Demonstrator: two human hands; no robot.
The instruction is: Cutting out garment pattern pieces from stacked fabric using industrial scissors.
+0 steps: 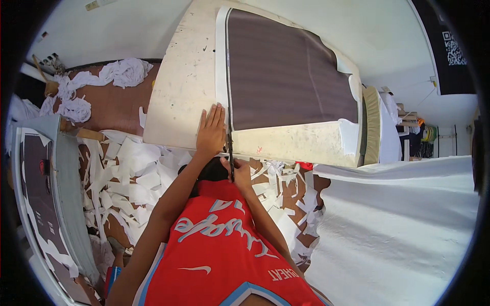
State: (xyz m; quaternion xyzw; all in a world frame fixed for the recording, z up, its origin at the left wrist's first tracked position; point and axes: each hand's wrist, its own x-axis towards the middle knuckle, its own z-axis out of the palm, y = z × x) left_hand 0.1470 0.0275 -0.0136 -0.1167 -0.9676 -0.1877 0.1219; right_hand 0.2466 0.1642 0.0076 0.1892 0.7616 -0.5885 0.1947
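Note:
A large dark brown sheet (286,71) with a white margin lies on the pale, stained tabletop (178,86) in front of me. My left hand (211,133) rests flat beside the sheet's left edge, fingers stretched out and holding nothing. Close to my body, my right hand (239,174) is closed around a pair of dark scissors (230,140). The long blades point away from me, along the white strip (221,61) at the sheet's left side. My fingers partly hide the scissor handles.
White offcuts (138,168) litter the brown floor below the table. White material (403,224) spreads at the right. A grey-sided stand (76,204) with another dark sheet is on the left. Bunched white cloth (127,72) lies at the far left, and an olive cushioned piece (373,127) adjoins the table.

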